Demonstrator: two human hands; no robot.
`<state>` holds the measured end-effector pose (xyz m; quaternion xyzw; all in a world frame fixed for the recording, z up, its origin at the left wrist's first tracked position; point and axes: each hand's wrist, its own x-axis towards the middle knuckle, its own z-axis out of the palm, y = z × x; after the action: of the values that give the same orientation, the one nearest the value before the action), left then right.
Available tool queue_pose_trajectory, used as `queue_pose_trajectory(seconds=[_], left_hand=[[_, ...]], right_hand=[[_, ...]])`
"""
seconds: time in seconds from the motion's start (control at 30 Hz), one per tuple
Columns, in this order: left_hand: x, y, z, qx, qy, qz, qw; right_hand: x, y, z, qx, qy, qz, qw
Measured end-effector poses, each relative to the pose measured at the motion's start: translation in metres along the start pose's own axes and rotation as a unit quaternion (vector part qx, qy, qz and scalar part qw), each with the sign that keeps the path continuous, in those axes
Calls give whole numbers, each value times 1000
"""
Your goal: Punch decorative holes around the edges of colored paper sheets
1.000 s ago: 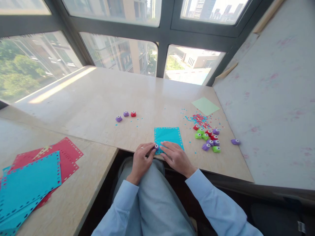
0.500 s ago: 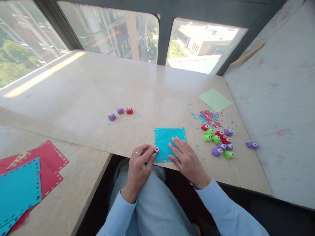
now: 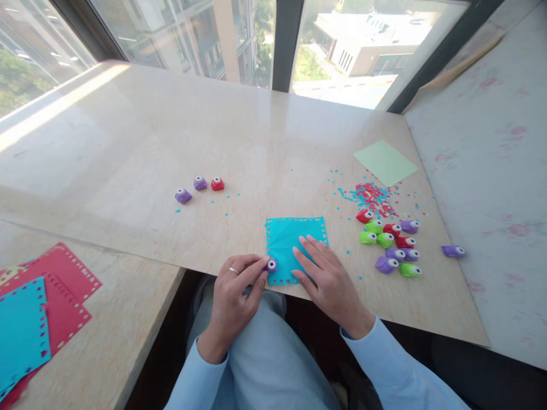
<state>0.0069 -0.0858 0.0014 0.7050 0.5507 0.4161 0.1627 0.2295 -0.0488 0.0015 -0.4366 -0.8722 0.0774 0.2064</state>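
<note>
While the blue paper (image 3: 290, 242) is pinned flat to the tabletop (image 3: 256, 148) by the open right hand (image 3: 329, 279), a purple punch (image 3: 270, 265) is pinched at its edge by the left hand (image 3: 233, 293).

Polished stone-look table (image 3: 256, 142), pale beige with faint veining, glossy enough to throw back the window light. On it, a turquoise sheet (image 3: 287, 239) of matt paper, smooth, its edges punched with small holes. The little purple punch (image 3: 270, 265) looks like moulded plastic with a slight sheen and a white button top. More plastic punches (image 3: 391, 245) over there in red, green and purple, same shiny finish. Paper confetti (image 3: 371, 196) scattered beside them, matt. A pale green sheet (image 3: 385, 162), matt paper as well. Red and turquoise sheets (image 3: 47, 296) at the side, flat matt paper. The sleeve (image 3: 393, 364) is smooth light-blue woven cloth. A ring (image 3: 233, 271) glints like metal.
</note>
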Motion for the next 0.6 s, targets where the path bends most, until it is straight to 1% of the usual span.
queue_pose_trajectory(seconds=[0.23, 0.37, 0.6], left_hand=[[2, 1, 0, 6, -5, 3, 1000], [3, 1, 0, 8, 2, 9, 1000], [4, 3, -1, 14, 0, -3, 1000]], right_hand=[[-1, 0, 0, 2, -6, 3, 1000], [0, -1, 0, -1, -6, 3, 1000], [0, -1, -3, 8, -10, -4, 1000]])
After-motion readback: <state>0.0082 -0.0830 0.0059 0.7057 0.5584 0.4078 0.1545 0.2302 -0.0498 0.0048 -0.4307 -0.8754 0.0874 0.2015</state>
